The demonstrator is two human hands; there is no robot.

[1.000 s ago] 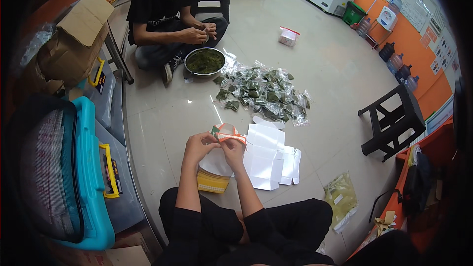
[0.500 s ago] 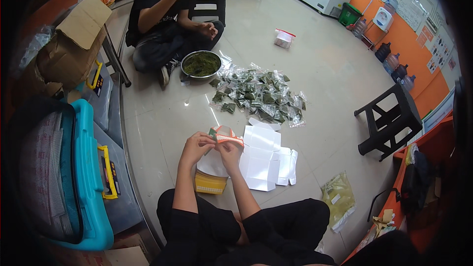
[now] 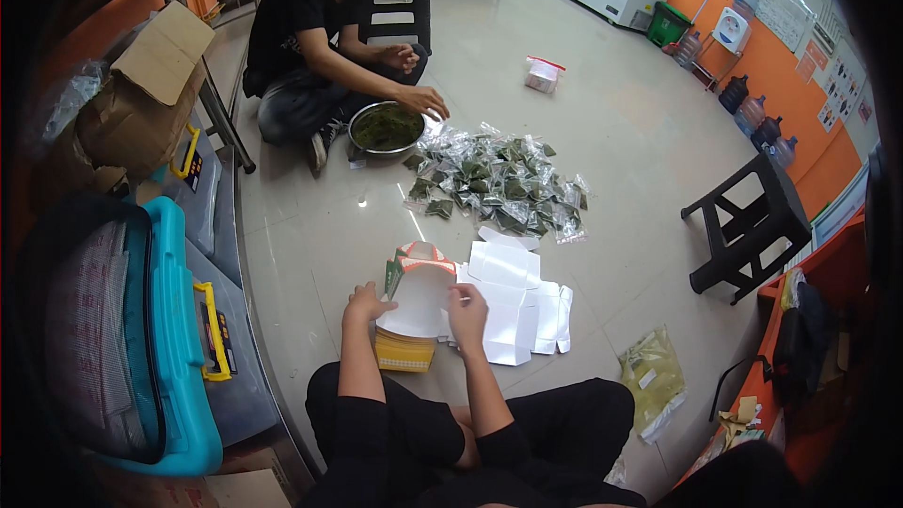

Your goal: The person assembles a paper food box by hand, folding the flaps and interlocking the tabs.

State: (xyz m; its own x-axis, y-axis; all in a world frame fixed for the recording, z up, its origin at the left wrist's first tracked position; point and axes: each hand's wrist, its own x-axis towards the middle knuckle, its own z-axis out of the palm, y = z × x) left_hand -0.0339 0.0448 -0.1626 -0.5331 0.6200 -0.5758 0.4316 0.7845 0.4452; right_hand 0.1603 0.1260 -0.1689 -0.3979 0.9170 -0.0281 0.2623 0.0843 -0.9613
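Observation:
A stack of flat cartons, yellow at its near edge, lies on the floor in front of my crossed legs. At its far end is a carton piece with orange and green print, and a white inner face spreads toward me. My left hand is open at the left side of the stack, fingers apart. On the other side, my right hand is closed with fingertips pinched near the white face's right edge; what they hold is too small to tell. Unfolded white cartons lie right of it.
Ahead lies a heap of small clear bags with green contents. Beyond it a person sits beside a metal bowl of green stuff. A black stool and a yellowish bag are at right, plastic bins at left.
My hands have moved apart and lower, and the printed carton piece now rests over the stack's far end. The person opposite has lowered a raised hand toward the bagged heap.

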